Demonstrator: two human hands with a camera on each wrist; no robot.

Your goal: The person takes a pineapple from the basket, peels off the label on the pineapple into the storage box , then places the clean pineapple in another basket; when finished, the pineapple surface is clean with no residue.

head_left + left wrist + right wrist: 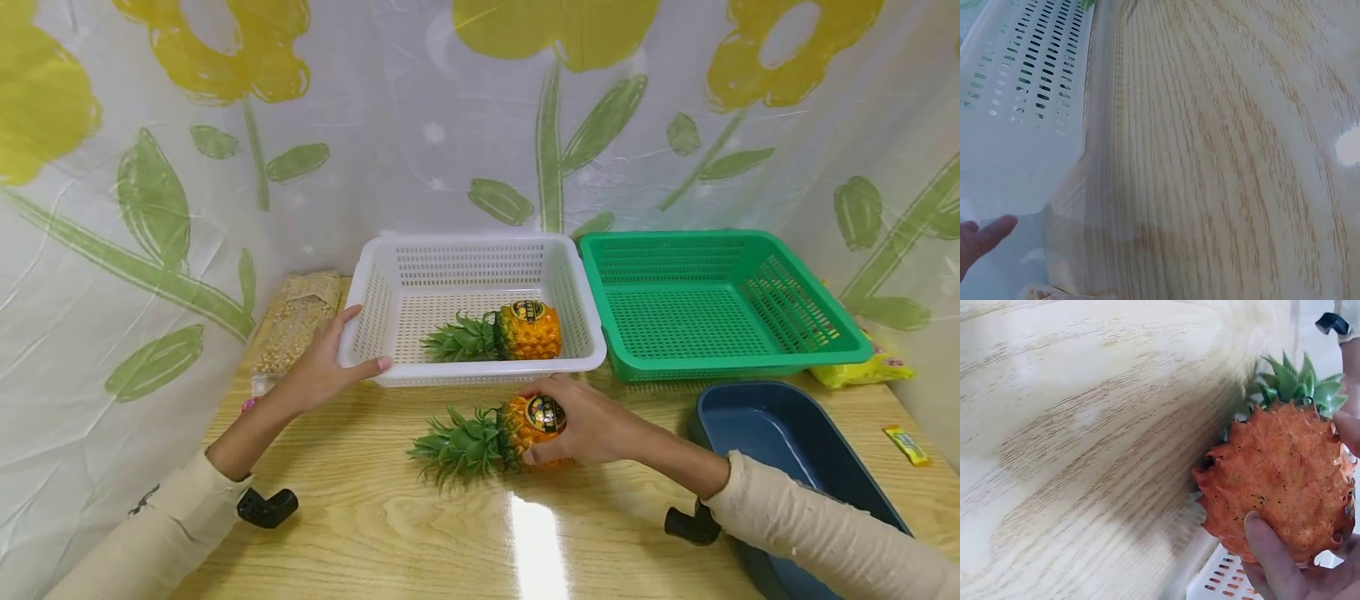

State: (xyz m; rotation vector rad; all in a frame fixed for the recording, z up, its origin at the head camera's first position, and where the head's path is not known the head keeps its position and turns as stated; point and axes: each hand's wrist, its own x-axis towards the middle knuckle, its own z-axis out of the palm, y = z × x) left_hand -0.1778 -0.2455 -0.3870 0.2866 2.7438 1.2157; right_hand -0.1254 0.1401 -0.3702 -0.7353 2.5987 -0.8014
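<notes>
My right hand (600,421) grips a small pineapple (517,433) by its orange body, just in front of a white basket (480,369). Its green crown points left and a dark label faces up. In the right wrist view, the thumb (1269,550) presses on the spiky orange rind. A second pineapple (528,337) lies inside the white basket, crown also to the left. At the basket's front left corner rests my left hand (330,358), thumb on the front rim and fingers at the left rim, spread fairly straight.
A green basket (738,367) stands right of the white one. In front of it is a dark blue basin (757,425), partly under my right sleeve. A clear bag of pale kernels (296,325) lies at left. A yellow bag (847,377) and small yellow packet (906,446) lie at right.
</notes>
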